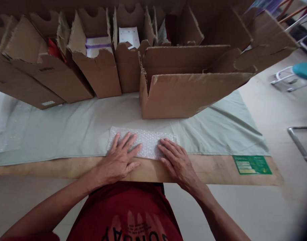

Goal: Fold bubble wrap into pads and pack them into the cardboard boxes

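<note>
A flat rectangle of bubble wrap [149, 142] lies near the table's front edge, its long side along that edge. On its left end my left hand [120, 159] rests palm down with fingers spread. My right hand [174, 159] lies flat over the right end, fingers stretched out and slightly apart. Neither hand grips anything. Whether something is wrapped inside the bubble wrap I cannot tell.
Tall open cardboard boxes [98, 72] stand in a row at the back. A wide cardboard box [183, 97] sits nearer, right of centre. Clear plastic sheeting [5, 124] lies at left on the pale green cloth [68, 130]. A green label [252, 165] marks the wooden edge.
</note>
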{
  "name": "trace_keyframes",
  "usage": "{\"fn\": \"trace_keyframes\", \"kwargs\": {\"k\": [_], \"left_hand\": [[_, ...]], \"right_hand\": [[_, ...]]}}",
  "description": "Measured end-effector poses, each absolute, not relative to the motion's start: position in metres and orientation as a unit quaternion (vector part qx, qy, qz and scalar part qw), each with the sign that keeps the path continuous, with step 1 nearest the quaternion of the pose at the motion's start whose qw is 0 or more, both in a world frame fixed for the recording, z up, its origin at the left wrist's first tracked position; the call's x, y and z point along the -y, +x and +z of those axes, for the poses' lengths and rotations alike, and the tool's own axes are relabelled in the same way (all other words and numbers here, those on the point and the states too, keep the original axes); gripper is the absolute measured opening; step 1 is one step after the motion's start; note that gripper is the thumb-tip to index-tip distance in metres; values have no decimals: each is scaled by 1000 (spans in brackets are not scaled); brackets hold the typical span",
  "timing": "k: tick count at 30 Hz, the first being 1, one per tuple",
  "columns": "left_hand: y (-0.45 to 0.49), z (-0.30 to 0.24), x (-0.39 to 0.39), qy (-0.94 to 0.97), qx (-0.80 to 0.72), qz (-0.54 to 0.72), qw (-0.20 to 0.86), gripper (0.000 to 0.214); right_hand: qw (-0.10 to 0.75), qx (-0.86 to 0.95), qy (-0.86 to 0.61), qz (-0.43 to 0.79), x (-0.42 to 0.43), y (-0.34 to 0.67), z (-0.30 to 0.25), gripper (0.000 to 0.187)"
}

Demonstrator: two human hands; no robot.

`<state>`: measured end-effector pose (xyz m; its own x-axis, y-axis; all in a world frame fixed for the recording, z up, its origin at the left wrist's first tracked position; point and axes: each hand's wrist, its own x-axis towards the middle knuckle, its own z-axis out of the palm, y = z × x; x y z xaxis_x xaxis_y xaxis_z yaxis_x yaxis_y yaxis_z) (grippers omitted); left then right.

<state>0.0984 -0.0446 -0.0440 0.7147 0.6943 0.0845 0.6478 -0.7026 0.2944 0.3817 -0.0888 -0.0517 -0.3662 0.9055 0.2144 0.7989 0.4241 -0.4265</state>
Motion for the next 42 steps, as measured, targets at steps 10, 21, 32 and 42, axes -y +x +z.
{"fn": "trace_keyframes", "kwargs": {"k": [10,21,32,42], "left_hand": [[50,-25,2,798,-582,153,32,34],[59,-34,-8,793,-589,110,115,8],[70,-22,-3,772,-598,123,176,9],[69,19,-75,805,-547,196,120,39]], "right_hand": [[217,770,-600,21,49,410,-45,31],[221,764,-605,39,48,411,-61,24],[325,676,-622,224,68,406,-35,19],[334,668,-530,402,90,363,-23,43]]}}
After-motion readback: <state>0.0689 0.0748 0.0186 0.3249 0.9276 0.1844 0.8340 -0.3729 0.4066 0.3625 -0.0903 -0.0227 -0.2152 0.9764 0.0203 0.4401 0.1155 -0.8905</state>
